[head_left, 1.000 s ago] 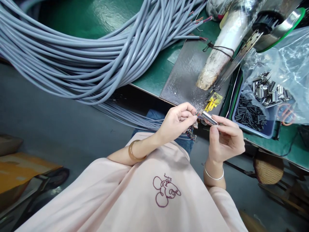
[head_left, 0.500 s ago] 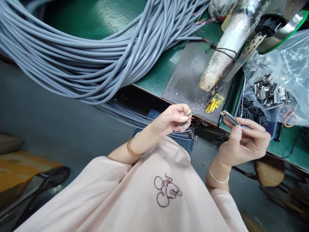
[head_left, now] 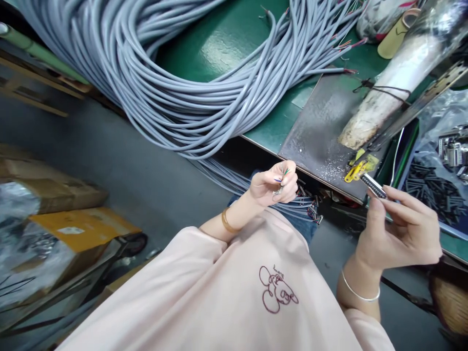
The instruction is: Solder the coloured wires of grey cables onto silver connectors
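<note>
My left hand (head_left: 268, 187) is closed around the end of a cable, and its stripped coloured wires (head_left: 285, 172), green and blue among them, stick out between the fingers. A multi-pin D-sub connector (head_left: 373, 186) with a metal shell is pinched between the thumb and fingers of my right hand (head_left: 405, 229). It is held near the table edge, apart from the wires. Just beyond the connector lies a yellow clip-like piece (head_left: 354, 172) on a dark plate (head_left: 310, 129). Below my left hand, several cables with connectors on their ends (head_left: 310, 207) hang by my lap.
A large bundle of grey cables (head_left: 204, 92) covers the green table's left side. A plastic-wrapped white tube (head_left: 387, 102) slants over the plate. To the right, a blue bin (head_left: 457, 226) holds black pieces, with bagged metal connectors (head_left: 453, 151) behind. Cardboard boxes (head_left: 62, 187) stand at left.
The view has swung left, so everything sits further right. My left hand has turned, and its wires now point up and fan out. The connector stays in my right hand.
</note>
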`<state>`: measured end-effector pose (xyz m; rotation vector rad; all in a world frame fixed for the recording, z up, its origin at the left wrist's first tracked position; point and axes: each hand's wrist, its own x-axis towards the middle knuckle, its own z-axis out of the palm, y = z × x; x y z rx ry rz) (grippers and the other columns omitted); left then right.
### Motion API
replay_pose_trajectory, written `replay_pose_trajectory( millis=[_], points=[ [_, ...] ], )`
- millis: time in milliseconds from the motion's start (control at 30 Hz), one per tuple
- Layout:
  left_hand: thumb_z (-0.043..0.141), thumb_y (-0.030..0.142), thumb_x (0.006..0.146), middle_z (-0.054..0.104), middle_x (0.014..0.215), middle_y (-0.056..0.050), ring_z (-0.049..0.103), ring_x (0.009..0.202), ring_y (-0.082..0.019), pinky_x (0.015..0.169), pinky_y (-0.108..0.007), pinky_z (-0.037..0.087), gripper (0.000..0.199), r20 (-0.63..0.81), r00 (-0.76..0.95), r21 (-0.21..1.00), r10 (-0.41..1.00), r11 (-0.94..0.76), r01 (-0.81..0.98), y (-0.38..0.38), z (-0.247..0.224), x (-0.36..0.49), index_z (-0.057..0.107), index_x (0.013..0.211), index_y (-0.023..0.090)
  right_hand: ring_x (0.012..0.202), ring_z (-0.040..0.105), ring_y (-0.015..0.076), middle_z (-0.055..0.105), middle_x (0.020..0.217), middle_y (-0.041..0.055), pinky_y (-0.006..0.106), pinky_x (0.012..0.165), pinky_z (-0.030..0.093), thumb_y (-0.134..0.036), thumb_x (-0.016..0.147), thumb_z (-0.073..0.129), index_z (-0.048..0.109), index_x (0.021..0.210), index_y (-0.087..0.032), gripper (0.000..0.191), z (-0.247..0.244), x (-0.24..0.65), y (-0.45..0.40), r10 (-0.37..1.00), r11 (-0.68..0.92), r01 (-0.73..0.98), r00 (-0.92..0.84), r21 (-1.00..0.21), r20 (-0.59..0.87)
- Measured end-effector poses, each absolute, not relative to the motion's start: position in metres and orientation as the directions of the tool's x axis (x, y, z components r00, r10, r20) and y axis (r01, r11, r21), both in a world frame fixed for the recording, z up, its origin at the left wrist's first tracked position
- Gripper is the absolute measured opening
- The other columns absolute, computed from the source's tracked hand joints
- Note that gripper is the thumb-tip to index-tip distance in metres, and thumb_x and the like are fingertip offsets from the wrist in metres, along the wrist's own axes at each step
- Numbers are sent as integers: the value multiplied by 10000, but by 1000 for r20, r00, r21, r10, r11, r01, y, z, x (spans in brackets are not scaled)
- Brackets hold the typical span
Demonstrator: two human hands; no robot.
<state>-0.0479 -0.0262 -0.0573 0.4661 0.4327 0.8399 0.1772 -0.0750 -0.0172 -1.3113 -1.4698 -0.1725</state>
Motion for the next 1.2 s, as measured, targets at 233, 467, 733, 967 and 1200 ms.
replay_pose_trajectory(
  millis=[233, 467, 733, 967, 1200],
  points=[
    [782, 368, 669, 484, 529, 64, 376, 373, -49, 369, -193, 245, 364, -220, 548, 613, 807, 551, -566, -25, -35, -41, 466, 725, 198, 879, 743, 185, 775, 1028, 12, 328, 762, 623, -110, 732, 823, 758, 922, -246, 243, -11, 167, -79, 667, 405, 795, 80, -451, 741],
    [743, 250, 786, 547, 626, 49, 369, 443, -8, 404, -161, 261, 201, -166, 412, 877, 896, 326, -354, -26, -23, -16, 568, 754, 157, 919, 743, 179, 759, 1010, 27, 342, 782, 629, -162, 857, 704, 680, 912, -225, 87, -14, 158, -76, 771, 381, 731, 86, -565, 631],
    [690, 201, 768, 542, 684, 24, 415, 438, -14, 396, -172, 304, 185, -141, 295, 935, 945, 225, -273, -22, -15, -2, 522, 699, 165, 913, 741, 171, 744, 968, 33, 335, 758, 629, -184, 857, 702, 583, 804, -206, 132, -15, 156, -68, 815, 326, 575, 230, -750, 531],
    [677, 189, 750, 546, 666, 22, 389, 434, -10, 388, -168, 274, 203, -114, 227, 953, 967, 171, -251, -19, -11, 7, 491, 671, 172, 853, 736, 163, 742, 917, 18, 335, 722, 636, -185, 829, 731, 592, 744, -211, 165, -11, 157, -60, 788, 338, 653, 198, -677, 584],
    [660, 165, 745, 555, 697, 10, 424, 535, -36, 460, -177, 299, 206, -63, 170, 971, 984, 100, -218, -17, -8, 10, 474, 658, 172, 839, 739, 167, 763, 908, 13, 343, 725, 637, -139, 805, 746, 630, 736, -212, 153, -7, 158, -56, 755, 377, 684, 163, -624, 635]
  ],
)
